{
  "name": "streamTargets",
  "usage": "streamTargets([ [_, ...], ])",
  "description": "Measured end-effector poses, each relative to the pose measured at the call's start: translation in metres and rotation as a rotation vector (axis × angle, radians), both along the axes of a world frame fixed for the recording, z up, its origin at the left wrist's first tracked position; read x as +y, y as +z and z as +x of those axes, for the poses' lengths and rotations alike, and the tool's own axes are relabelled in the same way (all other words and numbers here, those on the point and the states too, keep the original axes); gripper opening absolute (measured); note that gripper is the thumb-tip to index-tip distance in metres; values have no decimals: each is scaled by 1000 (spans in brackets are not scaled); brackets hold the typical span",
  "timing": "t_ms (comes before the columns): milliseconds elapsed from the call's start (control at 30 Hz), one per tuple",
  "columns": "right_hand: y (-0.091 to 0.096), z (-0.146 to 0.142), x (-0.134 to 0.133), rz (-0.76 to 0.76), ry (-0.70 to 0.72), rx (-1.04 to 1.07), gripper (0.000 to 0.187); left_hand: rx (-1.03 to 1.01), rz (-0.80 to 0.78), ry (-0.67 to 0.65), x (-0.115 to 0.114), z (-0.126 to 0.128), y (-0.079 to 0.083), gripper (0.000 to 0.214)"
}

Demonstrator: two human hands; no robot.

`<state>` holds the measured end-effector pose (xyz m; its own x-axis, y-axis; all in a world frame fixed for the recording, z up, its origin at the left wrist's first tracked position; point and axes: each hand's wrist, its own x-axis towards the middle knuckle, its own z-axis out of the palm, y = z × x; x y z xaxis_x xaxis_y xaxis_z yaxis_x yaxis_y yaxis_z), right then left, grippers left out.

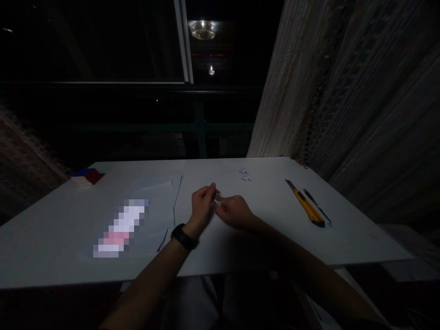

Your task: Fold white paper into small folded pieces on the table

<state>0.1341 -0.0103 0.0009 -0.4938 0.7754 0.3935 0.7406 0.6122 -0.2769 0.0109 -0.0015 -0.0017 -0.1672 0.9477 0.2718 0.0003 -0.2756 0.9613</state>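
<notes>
My left hand [202,205], a black watch on its wrist, and my right hand [233,211] meet over the middle of a white table [51,229]. Both are closed in a pinch on a small white scrap of paper [217,200] held between their fingertips just above the tabletop. The dim light hides the scrap's shape. Two more small white paper bits [245,174] lie farther back on the table.
A stack of white paper sheets [154,201] lies left of my hands. A yellow utility knife [305,204] and a dark pen [316,206] rest at the right. A red and blue block [87,176] sits at the far left corner. A curtain hangs right; a dark window behind.
</notes>
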Motion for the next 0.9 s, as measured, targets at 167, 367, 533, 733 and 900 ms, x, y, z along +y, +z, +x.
streamTargets([
  [167,-3,-4,-3,-18,57,-39,24,89,-79,44,2,1,1,48],
  [367,-1,-6,-7,-63,79,-31,21,120,-53,78,1,2,0,49],
  [533,6,-2,-9,-125,91,-25,27,131,-21,105,1,0,1,49],
  [733,5,-2,-8,-112,151,-38,28,90,-48,87,0,1,4,50],
  [900,1,-3,-7,-110,204,-12,32,56,-90,27,-3,2,9,51],
])
